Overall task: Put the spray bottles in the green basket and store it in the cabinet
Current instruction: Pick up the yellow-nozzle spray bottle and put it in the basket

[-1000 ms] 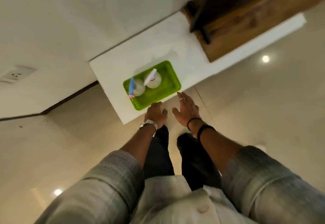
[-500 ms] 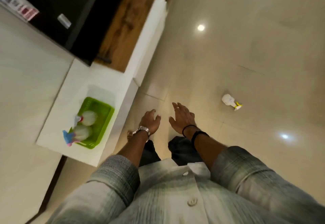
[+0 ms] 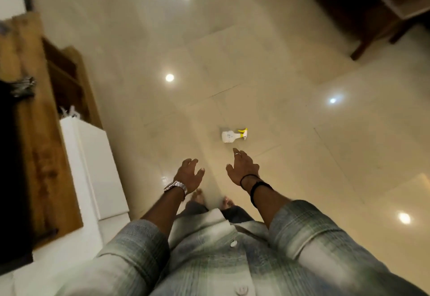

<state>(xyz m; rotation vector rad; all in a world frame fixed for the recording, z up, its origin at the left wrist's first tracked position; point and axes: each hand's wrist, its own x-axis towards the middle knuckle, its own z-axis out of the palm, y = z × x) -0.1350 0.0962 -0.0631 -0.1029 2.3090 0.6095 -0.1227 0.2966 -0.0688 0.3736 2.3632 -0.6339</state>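
Note:
A white spray bottle with a yellow nozzle [image 3: 232,136] lies on its side on the glossy floor tiles, ahead of me. My right hand [image 3: 243,167] hovers just below it in the view, fingers spread, holding nothing. My left hand [image 3: 189,174], with a watch on the wrist, is held out beside it, fingers curled apart and empty. The green basket is out of view.
A white low cabinet [image 3: 93,160] and a wooden unit [image 3: 37,132] run along the left. A dark wooden furniture piece [image 3: 349,5] stands at the far right. Ceiling lights reflect on the floor [image 3: 302,86]. My bare feet [image 3: 209,199] show below my hands.
My view has swung right, away from the green basket with two bottles on the white cabinet, onto the floor. The yellow-nozzled bottle now lies straight ahead, and both hands stay empty.

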